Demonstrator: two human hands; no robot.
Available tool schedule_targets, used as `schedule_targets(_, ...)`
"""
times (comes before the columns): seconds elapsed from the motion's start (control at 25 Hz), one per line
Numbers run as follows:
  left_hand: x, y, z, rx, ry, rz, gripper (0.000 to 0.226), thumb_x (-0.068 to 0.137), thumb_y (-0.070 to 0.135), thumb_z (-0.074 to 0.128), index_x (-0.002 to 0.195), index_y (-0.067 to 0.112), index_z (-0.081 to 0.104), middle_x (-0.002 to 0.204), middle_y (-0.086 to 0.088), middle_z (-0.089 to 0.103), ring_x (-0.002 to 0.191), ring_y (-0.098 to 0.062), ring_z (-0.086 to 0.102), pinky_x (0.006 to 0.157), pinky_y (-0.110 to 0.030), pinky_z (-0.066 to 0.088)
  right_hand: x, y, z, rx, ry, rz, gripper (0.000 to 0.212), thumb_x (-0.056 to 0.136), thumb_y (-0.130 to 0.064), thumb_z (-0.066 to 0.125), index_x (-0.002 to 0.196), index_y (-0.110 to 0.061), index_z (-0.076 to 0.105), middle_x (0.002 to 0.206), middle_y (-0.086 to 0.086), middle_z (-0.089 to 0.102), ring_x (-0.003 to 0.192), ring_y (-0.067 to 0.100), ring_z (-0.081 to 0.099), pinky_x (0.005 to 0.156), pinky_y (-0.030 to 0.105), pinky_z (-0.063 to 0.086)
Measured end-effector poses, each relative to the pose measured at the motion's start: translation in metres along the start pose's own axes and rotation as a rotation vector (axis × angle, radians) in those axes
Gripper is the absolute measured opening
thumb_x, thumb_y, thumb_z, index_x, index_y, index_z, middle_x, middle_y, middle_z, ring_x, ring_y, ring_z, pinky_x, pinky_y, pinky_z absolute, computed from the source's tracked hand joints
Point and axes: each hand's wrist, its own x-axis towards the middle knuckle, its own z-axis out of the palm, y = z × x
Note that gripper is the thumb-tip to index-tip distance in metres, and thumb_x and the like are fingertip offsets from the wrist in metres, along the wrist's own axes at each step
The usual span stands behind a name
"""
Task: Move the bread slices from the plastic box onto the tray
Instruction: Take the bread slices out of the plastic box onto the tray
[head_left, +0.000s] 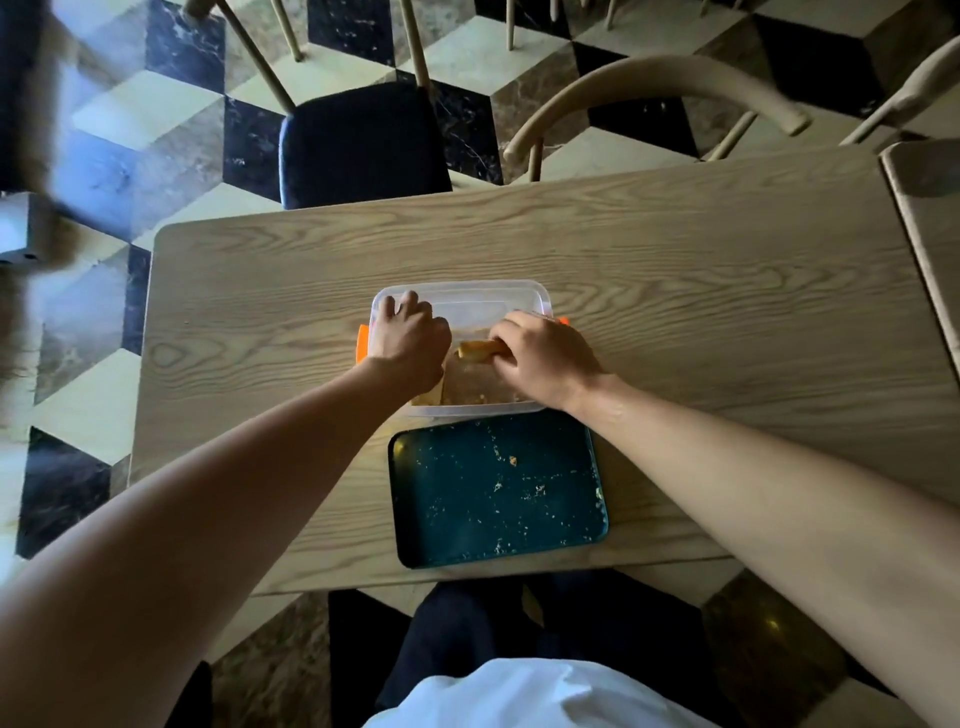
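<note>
A clear plastic box (467, 296) with orange clips stands in the middle of the wooden table. My right hand (545, 358) reaches into it from the right, its fingers closed on the edge of a bread slice (480, 349). My left hand (408, 343) is curled over the box's left side, and whether it grips the rim cannot be made out. More bread (467, 387) lies at the bottom of the box. Just in front of the box lies the dark teal tray (498, 499), which carries only crumbs.
The wooden table (675, 291) has bare surface left and right of the box. A dark-cushioned chair (363, 145) and a curved wooden chair back (649, 83) stand beyond the far edge. A second table's corner (930, 208) is at the right.
</note>
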Motion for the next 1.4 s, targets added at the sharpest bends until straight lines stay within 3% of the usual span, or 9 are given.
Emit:
schedule_targets(0.12,-0.003,0.008,-0.003,-0.144,0.007,-0.013,0.027,0.079,0.023,0.066,0.104,0.014,0.063,0.106,-0.009,0.070,0.113,-0.034,0.054,0.089,-0.044,0.038,-0.008,-0.003,-0.003,0.115,0.103,0.061,0.016,0.083,-0.021,0.067,0.095,-0.011,0.067,0.093,0.006,0.071,0.079,0.028,0.065,0.064,0.035,0.053)
schedule_targets(0.32,-0.014,0.011,-0.001,-0.521,0.036,-0.087,0.019,0.079,0.007,0.059,0.097,0.009,0.064,0.087,-0.014,0.072,0.078,-0.036,0.067,0.066,-0.040,0.053,-0.020,-0.008,-0.011,0.254,0.195,0.188,0.016,0.084,-0.023,0.070,0.094,-0.010,0.069,0.087,0.009,0.071,0.078,0.026,0.064,0.067,0.033,0.049)
schedule_targets(0.4,-0.021,0.008,-0.003,-0.677,0.096,-0.195,0.019,0.081,0.005,0.058,0.096,0.010,0.067,0.083,-0.011,0.070,0.079,-0.033,0.066,0.065,-0.041,0.055,-0.027,-0.012,-0.016,0.291,0.202,0.226,0.016,0.085,-0.025,0.070,0.093,-0.013,0.069,0.086,0.006,0.072,0.077,0.023,0.063,0.066,0.031,0.049)
schedule_targets(0.52,-0.033,0.001,-0.015,-0.880,0.223,-0.363,0.018,0.079,0.011,0.061,0.091,0.018,0.071,0.077,0.000,0.066,0.081,-0.025,0.061,0.065,-0.030,0.046,-0.033,-0.021,-0.031,0.387,0.277,0.261,0.015,0.083,-0.029,0.072,0.088,-0.015,0.070,0.078,-0.002,0.071,0.070,0.015,0.062,0.062,0.024,0.044)
schedule_targets(0.64,-0.056,-0.019,-0.034,-1.134,0.373,-0.440,0.016,0.074,0.013,0.075,0.087,0.022,0.075,0.074,0.010,0.066,0.075,-0.015,0.064,0.064,-0.023,0.046,-0.044,-0.023,-0.049,0.545,0.365,0.332,0.017,0.083,-0.035,0.072,0.085,-0.018,0.070,0.072,-0.003,0.071,0.062,0.008,0.062,0.058,0.022,0.045)
schedule_targets(0.84,-0.138,-0.046,-0.033,-1.733,0.500,-0.504,0.021,0.070,0.008,0.085,0.081,0.022,0.074,0.069,0.004,0.070,0.064,-0.015,0.063,0.062,-0.037,0.059,-0.090,-0.006,-0.057,0.977,0.332,0.468,0.018,0.079,-0.033,0.077,0.092,-0.020,0.076,0.087,-0.001,0.079,0.082,0.010,0.071,0.076,0.029,0.057)
schedule_targets(0.92,-0.167,-0.035,-0.015,-1.839,0.447,-0.517,0.021,0.070,0.006,0.086,0.085,0.016,0.075,0.071,0.000,0.073,0.066,-0.018,0.065,0.063,-0.038,0.060,-0.116,0.003,-0.043,1.061,0.287,0.518,0.020,0.077,-0.033,0.078,0.093,-0.019,0.076,0.092,0.003,0.078,0.086,0.016,0.071,0.080,0.032,0.058)
schedule_targets(1.16,-0.199,0.023,0.057,-1.905,0.092,-0.643,0.025,0.073,0.000,0.082,0.096,-0.002,0.071,0.078,-0.013,0.070,0.074,-0.025,0.061,0.073,-0.046,0.052,-0.171,0.027,0.011,0.953,0.154,0.755,0.005,0.084,-0.023,0.075,0.083,-0.019,0.073,0.084,0.002,0.076,0.078,0.012,0.067,0.073,0.033,0.053)
schedule_targets(1.4,-0.160,0.040,0.090,-1.792,-0.113,-0.620,0.020,0.069,0.011,0.089,0.083,0.018,0.075,0.078,-0.005,0.074,0.071,-0.014,0.067,0.064,-0.039,0.060,-0.149,0.014,0.052,1.004,0.110,0.926,0.007,0.086,-0.021,0.074,0.090,-0.015,0.071,0.092,0.008,0.075,0.085,0.018,0.067,0.077,0.034,0.053)
